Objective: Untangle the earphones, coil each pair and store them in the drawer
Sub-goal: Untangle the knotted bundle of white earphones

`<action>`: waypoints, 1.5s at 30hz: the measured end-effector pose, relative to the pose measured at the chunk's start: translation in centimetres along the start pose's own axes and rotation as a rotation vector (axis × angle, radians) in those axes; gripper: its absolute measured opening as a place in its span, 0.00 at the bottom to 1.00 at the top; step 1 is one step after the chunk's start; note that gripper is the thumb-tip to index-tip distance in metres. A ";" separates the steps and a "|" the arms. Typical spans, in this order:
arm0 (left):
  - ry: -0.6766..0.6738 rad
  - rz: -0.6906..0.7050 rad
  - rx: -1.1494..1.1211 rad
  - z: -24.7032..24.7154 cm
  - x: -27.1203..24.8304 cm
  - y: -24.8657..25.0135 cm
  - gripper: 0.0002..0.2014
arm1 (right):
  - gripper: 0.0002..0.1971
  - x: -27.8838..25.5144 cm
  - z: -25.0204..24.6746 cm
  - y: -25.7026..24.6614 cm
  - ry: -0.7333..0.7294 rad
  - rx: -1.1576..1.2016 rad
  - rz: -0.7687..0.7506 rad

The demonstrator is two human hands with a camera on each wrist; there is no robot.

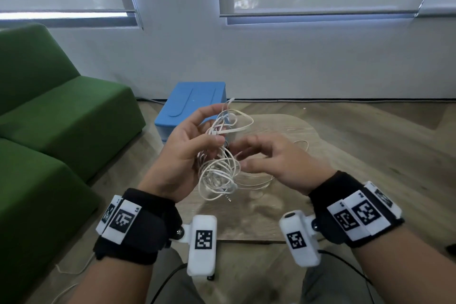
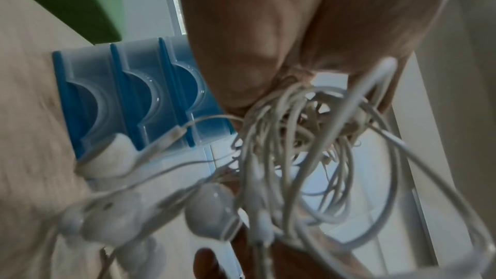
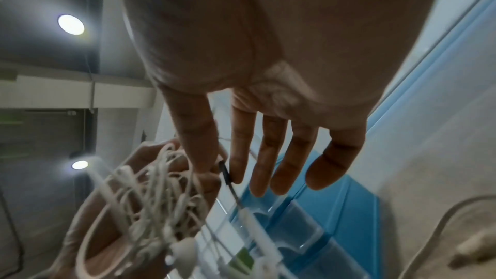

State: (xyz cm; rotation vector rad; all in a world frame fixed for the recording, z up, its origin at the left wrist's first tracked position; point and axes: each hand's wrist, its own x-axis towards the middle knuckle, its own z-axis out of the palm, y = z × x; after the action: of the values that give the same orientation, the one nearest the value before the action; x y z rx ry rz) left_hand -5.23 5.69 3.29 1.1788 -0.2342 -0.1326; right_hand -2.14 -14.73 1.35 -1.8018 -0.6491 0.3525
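A tangle of white earphones (image 1: 218,168) hangs from my left hand (image 1: 209,128), which grips it between thumb and fingers above the small table; a jack plug (image 1: 228,198) dangles below. In the left wrist view the tangle (image 2: 295,135) fills the centre, with earbuds (image 2: 212,209) hanging close to the lens. My right hand (image 1: 240,155) is at the tangle's right side. In the right wrist view its thumb and index finger (image 3: 225,175) pinch a dark plug end of one cable, the other fingers straight. The blue drawer unit (image 1: 195,103) stands behind the hands, its drawers (image 2: 128,97) closed.
A low wooden table (image 1: 320,180) lies under the hands, with another loose white cable (image 1: 302,143) on it to the right. A green sofa (image 1: 61,118) stands at the left. Wall and windows are behind. Black camera cables run by my knees.
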 end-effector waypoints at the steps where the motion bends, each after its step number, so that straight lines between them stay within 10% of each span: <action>1: 0.002 -0.007 0.002 0.0 0.0 0.0 0.28 | 0.10 0.2 0.5 0.0 0.004 0.002 -0.032; 14: 0.125 -0.173 0.233 0.3 0.1 -1.5 0.17 | 0.05 0.6 -1.8 -1.6 0.374 0.152 -0.064; 22: 0.159 -0.102 0.473 0.5 0.3 -2.5 0.15 | 0.10 -0.5 -3.5 -2.5 0.249 -0.232 -0.032; 33: 0.169 -0.209 0.362 1.3 0.6 -3.7 0.11 | 0.14 -0.9 -3.3 -4.7 0.317 0.327 -0.005; 37: 0.089 -0.164 0.456 1.4 0.8 -4.4 0.24 | 0.14 -0.9 -3.1 -5.2 0.320 0.349 -0.004; 45: 0.121 -0.104 0.601 1.2 0.9 -5.2 0.10 | 0.12 -1.1 -4.8 -5.5 0.408 0.474 -0.078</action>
State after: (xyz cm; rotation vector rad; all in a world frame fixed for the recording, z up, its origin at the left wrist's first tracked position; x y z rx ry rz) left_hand -4.57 2.46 -0.95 1.7921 -0.1053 -0.0830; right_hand -1.88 -17.92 7.95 -1.3334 -0.3113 0.0680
